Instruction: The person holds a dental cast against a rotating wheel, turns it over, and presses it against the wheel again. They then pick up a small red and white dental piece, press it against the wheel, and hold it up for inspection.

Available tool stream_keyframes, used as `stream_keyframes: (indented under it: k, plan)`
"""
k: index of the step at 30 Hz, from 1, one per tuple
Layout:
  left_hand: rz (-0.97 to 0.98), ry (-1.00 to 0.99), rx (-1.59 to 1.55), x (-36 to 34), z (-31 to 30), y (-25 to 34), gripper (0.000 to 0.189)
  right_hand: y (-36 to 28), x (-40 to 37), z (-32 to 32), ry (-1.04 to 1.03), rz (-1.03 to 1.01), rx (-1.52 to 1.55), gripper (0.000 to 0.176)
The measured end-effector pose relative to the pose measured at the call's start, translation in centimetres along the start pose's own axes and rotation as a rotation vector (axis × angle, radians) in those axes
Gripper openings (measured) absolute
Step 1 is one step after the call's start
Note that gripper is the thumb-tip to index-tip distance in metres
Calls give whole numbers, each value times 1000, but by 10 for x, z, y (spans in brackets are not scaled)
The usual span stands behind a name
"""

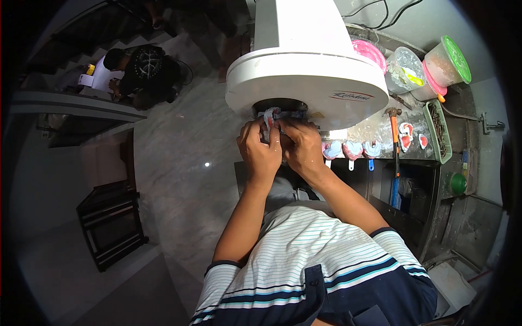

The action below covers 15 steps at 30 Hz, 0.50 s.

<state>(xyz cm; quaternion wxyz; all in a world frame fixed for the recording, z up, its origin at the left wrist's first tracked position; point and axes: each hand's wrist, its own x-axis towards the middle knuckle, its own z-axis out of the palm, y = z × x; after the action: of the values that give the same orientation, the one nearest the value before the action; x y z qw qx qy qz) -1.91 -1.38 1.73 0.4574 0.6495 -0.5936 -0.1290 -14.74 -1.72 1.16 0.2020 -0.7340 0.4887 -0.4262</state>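
A big white machine fills the far middle of the scene, its round housing overhanging a dark opening on the near side. To its right runs a dusty workbench, well apart from a black rack standing on the floor at the near left. At the far left another person in a dark shirt crouches by the steps.

On the far end of the bench stand a tub with a green lid, a clear tub and a pink bowl. A narrow green tray lies along the right edge, a hammer beside it, and a row of impression trays sits at the bench's near edge.

The left hand and right hand are pressed together at the machine's opening, both closed with fingers curled around a pink-and-white dental cast. The cast sits between the fingertips, right at the opening under the housing, only partly visible.
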Motion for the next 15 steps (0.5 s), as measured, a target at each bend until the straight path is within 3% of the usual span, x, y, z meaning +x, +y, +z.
stream_keyframes:
  k: [15]
  plan:
    - [40, -77, -37, 11, -7, -10, 21, -16, 1, 6, 44, 27, -217, 40]
